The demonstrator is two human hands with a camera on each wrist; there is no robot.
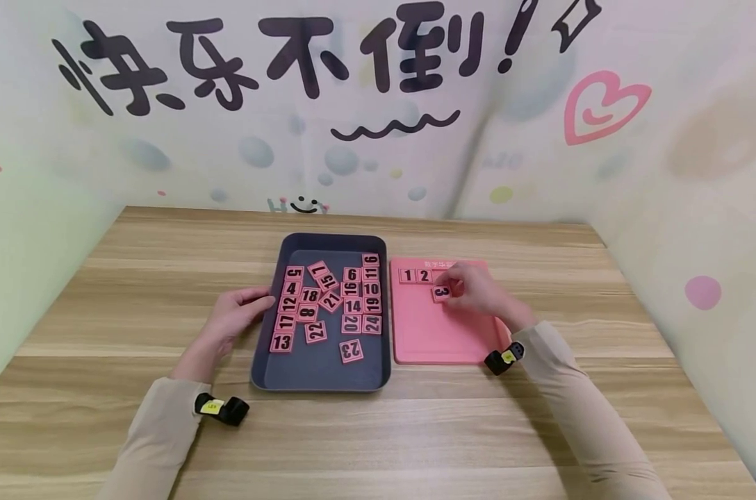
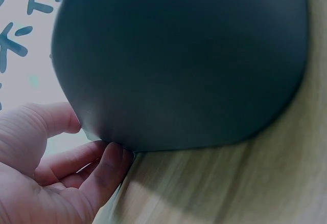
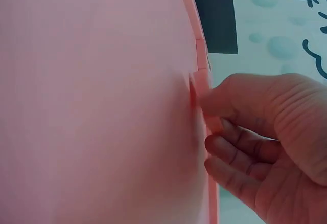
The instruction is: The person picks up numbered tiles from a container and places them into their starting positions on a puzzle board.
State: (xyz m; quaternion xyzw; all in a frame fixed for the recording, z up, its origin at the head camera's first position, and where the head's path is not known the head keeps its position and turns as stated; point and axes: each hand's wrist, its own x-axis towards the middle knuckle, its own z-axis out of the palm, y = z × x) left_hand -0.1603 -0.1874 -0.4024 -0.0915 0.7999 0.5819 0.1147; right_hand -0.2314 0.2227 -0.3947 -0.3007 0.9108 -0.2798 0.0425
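One hand, the left (image 1: 231,316), in a beige sleeve (image 1: 159,430) with a black camera (image 1: 224,410) at its cuff, lies just outside the left edge of the dark tray (image 1: 322,373). Its fingertips touch that edge; whether they grip it, I cannot tell. The tray sits on the wooden tabletop (image 1: 428,444), left of the middle and nearer the far edge.

Inside are twenty-one pink number tiles. Five form a column along the tray's left edge, from 5 (image 1: 294,273) down to 13 (image 1: 281,342). Others lie at odd angles in the middle, among them 15 (image 1: 326,281), 21 (image 1: 331,300) and 22 (image 1: 315,331). Two columns run beside the right edge, and 23 (image 1: 351,351) lies apart below them, towards the near right corner.

Just beside the tray's right edge is a pink board (image 1: 437,344). Tiles 1 (image 1: 407,276) and 2 (image 1: 424,276) stand side by side at its far left corner. Tile 3 (image 1: 441,293) is just below and right of 2, pinched between the thumb and fingers of the right hand (image 1: 478,288); whether it touches the board is unclear.
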